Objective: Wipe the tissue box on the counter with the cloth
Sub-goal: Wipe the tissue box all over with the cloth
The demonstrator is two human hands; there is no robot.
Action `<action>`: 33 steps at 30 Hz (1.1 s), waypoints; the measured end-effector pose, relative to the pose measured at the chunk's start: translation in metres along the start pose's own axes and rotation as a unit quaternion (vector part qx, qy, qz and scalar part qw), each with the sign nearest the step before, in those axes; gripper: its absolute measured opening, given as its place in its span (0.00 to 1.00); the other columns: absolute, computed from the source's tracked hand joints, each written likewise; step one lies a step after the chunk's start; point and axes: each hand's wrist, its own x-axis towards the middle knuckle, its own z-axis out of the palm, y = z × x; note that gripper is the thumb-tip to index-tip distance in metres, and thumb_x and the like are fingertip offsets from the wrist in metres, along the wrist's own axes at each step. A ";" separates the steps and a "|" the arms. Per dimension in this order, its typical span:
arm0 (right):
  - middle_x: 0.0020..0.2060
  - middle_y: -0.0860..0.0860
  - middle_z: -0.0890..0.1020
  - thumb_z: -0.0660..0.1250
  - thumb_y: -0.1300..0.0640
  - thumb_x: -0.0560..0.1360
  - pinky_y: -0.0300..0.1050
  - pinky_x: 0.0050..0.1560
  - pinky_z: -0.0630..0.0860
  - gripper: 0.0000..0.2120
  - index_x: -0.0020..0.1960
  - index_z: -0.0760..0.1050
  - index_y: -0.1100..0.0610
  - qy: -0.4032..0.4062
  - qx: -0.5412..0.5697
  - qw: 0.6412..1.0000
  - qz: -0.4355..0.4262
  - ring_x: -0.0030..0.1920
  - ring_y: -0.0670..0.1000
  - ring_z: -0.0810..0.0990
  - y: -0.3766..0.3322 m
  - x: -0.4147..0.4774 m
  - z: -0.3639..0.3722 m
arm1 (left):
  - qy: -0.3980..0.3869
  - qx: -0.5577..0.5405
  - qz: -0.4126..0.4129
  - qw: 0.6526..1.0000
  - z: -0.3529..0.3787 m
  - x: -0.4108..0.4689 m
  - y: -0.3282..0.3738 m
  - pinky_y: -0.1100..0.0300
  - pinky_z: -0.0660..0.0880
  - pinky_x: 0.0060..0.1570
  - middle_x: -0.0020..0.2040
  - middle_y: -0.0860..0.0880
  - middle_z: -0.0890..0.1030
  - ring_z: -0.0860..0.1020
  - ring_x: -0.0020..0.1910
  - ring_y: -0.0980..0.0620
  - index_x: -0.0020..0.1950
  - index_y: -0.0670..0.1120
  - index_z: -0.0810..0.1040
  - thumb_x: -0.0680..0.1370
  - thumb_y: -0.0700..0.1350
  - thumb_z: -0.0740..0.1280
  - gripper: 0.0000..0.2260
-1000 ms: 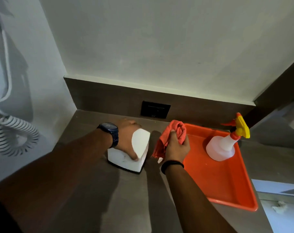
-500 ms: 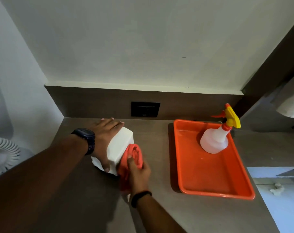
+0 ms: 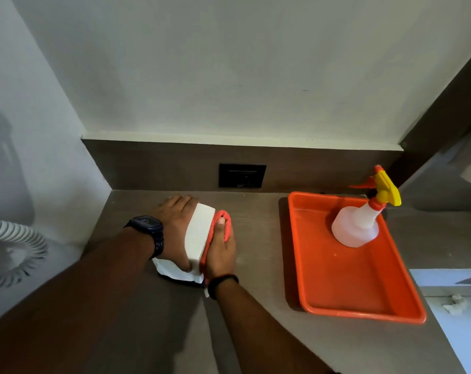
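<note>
A white tissue box (image 3: 198, 237) stands on the brown counter (image 3: 256, 265), near its left back corner. My left hand (image 3: 176, 228), with a dark watch on the wrist, lies over the box's left side and top and grips it. My right hand (image 3: 221, 252) presses a bunched orange cloth (image 3: 220, 220) flat against the box's right side. Most of the cloth is hidden between my palm and the box.
An orange tray (image 3: 350, 279) sits to the right with a white spray bottle (image 3: 359, 225) standing in its back corner. A black wall socket (image 3: 242, 175) is set in the dark backsplash. A white coiled cord (image 3: 10, 252) hangs at the left wall.
My right hand has carried the cloth from beside the tray to the box's right side and slid it back along that face. My left hand has stayed on the box.
</note>
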 end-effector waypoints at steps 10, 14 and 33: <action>0.62 0.47 0.79 0.56 0.35 0.74 0.55 0.66 0.74 0.16 0.59 0.71 0.37 0.036 0.031 0.998 -0.043 0.63 0.49 0.77 0.003 -0.030 0.007 | -0.014 0.016 0.017 1.000 -0.012 -0.002 0.005 0.48 0.64 0.67 0.68 0.46 0.66 0.65 0.65 0.46 0.69 0.49 0.53 0.44 0.76 0.65 0.59; 0.65 0.51 0.78 0.55 0.39 0.78 0.58 0.69 0.71 0.22 0.66 0.71 0.48 0.023 -0.014 0.998 -0.049 0.65 0.52 0.75 -0.011 -0.003 0.007 | -0.002 0.022 0.019 1.000 -0.015 -0.003 0.008 0.52 0.66 0.64 0.63 0.48 0.69 0.67 0.60 0.48 0.65 0.48 0.60 0.44 0.73 0.65 0.54; 0.65 0.52 0.79 0.53 0.41 0.79 0.57 0.68 0.71 0.22 0.68 0.71 0.50 0.042 -0.040 0.998 0.003 0.64 0.54 0.76 -0.009 0.014 0.006 | -0.042 -0.012 0.000 0.999 -0.026 -0.009 0.011 0.50 0.63 0.67 0.70 0.47 0.64 0.62 0.67 0.47 0.71 0.47 0.54 0.50 0.67 0.74 0.57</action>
